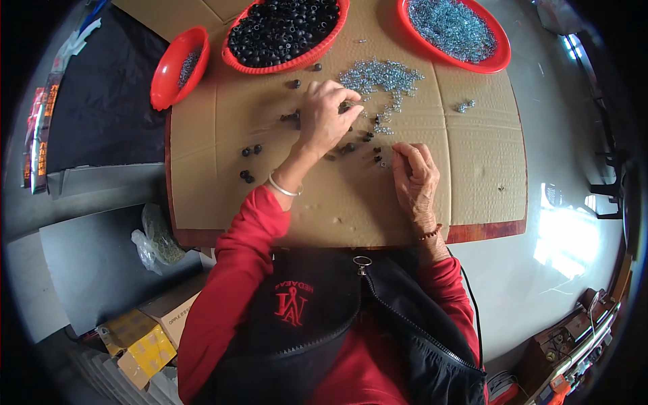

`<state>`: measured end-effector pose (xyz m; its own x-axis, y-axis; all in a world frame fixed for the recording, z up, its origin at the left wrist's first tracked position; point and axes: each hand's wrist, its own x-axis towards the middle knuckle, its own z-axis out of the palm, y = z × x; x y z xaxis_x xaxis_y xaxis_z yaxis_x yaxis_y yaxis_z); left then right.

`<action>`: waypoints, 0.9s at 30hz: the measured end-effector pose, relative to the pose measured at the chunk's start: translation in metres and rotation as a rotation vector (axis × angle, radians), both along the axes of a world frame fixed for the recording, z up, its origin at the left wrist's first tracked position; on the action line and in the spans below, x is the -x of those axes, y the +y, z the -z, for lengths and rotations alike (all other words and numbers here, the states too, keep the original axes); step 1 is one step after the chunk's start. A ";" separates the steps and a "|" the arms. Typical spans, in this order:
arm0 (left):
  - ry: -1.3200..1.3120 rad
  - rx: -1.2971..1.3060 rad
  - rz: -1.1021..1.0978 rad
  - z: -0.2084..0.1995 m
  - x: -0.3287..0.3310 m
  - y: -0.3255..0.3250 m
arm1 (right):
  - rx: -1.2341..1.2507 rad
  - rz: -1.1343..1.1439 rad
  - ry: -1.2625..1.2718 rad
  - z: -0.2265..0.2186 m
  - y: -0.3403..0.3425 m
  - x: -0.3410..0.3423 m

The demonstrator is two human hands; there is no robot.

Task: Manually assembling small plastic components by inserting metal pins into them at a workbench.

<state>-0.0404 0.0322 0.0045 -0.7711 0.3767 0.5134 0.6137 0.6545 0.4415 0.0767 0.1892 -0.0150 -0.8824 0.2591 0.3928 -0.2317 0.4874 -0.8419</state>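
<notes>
My left hand [325, 116] is over the middle of the cardboard, its fingers curled and drawn together. Something dark shows between thumb and forefinger, too small to name. To the right and nearer to me, my right hand [416, 177] rests with its fingers pressed together; whatever they hold is hidden. Beside its fingertips lie a few small black pieces [377, 159]. A loose spread of small shiny metal parts [381, 76] lies beyond both hands. Black rounded caps [247, 177] sit in small groups left of my left forearm.
A red basket [287, 69] of black caps stands at the back, a red bowl [503, 57] of metal parts at the back right, and a smaller red bowl [162, 91] at the left. Cardboard [324, 216] covers the table. Cardboard boxes [145, 351] stand low at the left.
</notes>
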 end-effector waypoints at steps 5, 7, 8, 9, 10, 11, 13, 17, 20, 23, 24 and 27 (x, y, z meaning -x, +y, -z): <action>-0.030 0.068 0.061 -0.002 0.001 -0.006 | 0.070 0.073 0.002 0.001 0.002 -0.001; -0.067 0.073 0.072 -0.004 -0.009 -0.014 | 0.109 0.128 0.005 0.002 0.002 0.001; -0.102 0.084 0.089 -0.004 -0.014 -0.019 | 0.109 0.126 0.002 0.003 0.002 0.001; -0.138 0.095 0.105 -0.002 -0.018 -0.022 | 0.068 0.117 0.013 0.004 0.003 0.001; -0.153 0.102 0.101 0.001 -0.020 -0.026 | 0.027 0.108 0.025 0.006 0.004 0.001; -0.155 0.102 0.099 0.004 -0.020 -0.028 | 0.027 0.105 0.023 0.007 0.004 0.001; -0.119 0.130 0.145 0.008 -0.019 -0.030 | 0.043 0.098 0.019 0.008 0.004 0.002; -0.113 0.125 0.117 0.008 -0.021 -0.030 | 0.022 0.092 0.004 0.007 0.002 0.003; -0.081 0.041 0.022 0.000 -0.022 -0.032 | 0.020 0.075 0.012 0.008 0.002 0.003; -0.055 0.010 -0.105 0.002 -0.012 -0.038 | 0.015 0.077 -0.008 0.005 0.002 0.001; -0.047 0.010 -0.092 0.001 -0.010 -0.038 | 0.019 0.075 -0.014 0.005 0.002 0.001; 0.027 0.025 -0.029 0.000 -0.007 -0.027 | 0.000 0.074 -0.013 0.005 0.002 0.002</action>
<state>-0.0335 0.0049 0.0042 -0.7677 0.3677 0.5248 0.6060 0.6829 0.4080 0.0743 0.1911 -0.0197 -0.8659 0.3237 0.3813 -0.1840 0.5028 -0.8446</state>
